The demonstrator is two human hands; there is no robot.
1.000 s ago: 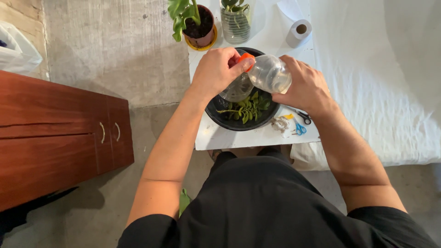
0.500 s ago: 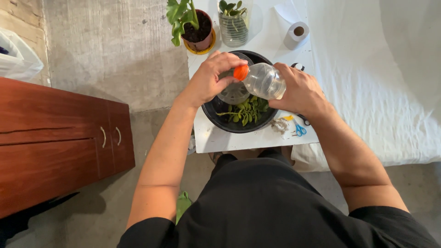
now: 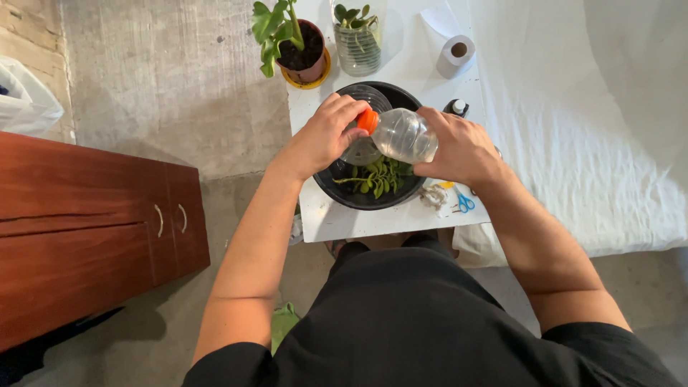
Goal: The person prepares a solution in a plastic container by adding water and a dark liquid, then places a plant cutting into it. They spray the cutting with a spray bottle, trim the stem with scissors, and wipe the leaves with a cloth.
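Observation:
My right hand grips a clear plastic bottle, held on its side above a black bowl. The fingers of my left hand are closed on the bottle's orange cap. Inside the bowl lie green leafy cuttings and a clear plastic cup, partly hidden behind my hands. The bowl stands on a small white table.
A potted green plant on a yellow saucer, a glass jar of succulents and a paper roll stand at the table's far end. Blue scissors lie by the bowl. A wooden cabinet is at left, white sheeting at right.
My left hand stays on the orange cap and has shifted its grip around it. The bottle has sunk slightly toward the bowl. The view has drifted a little.

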